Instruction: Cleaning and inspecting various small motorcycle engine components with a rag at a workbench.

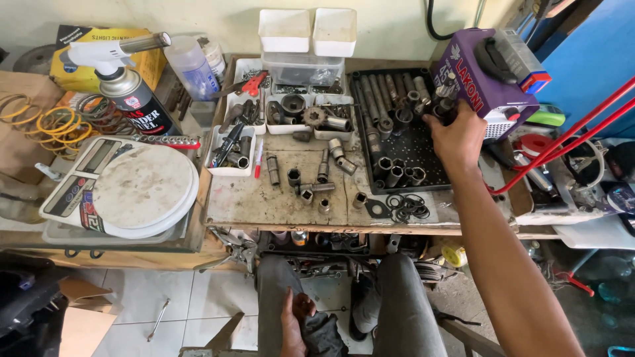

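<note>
A cluttered workshop worktop (278, 198), scuffed and stained, carries a black tray (423, 142) of sockets as its centrepiece. The person's right hand (458, 139) reaches over the tray's right edge, its grip closing around small dark sockets (444, 99) at the tray's upper right corner, just beside a purple machine (486, 73). Left of the tray, loose sockets (317, 178) lie scattered. Well below the tray, the left hand (294, 324) rests on the lap, grasping a dark rag (324, 334).
</note>
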